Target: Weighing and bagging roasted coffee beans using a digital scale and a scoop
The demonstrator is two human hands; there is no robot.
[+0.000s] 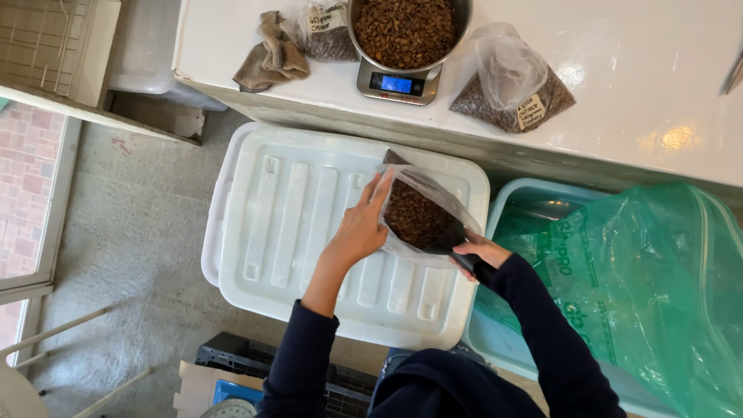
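A clear plastic bag (418,213) of brown beans sits at the centre of the frame, held open above a white bin lid (309,232). The left hand (360,228) pinches the bag's rim, fingers clamped on the plastic. The right hand (478,251) is closed round the handle of a black scoop (457,246) pushed into the bag's mouth. Lower right lies a green bag (658,286) inside a pale blue tub (503,340). At top centre, on the white counter (658,70), a metal bowl (406,31) of beans rests on a scale (395,83) (two filled bags flank it), with a crumpled cloth (271,54) to the left.
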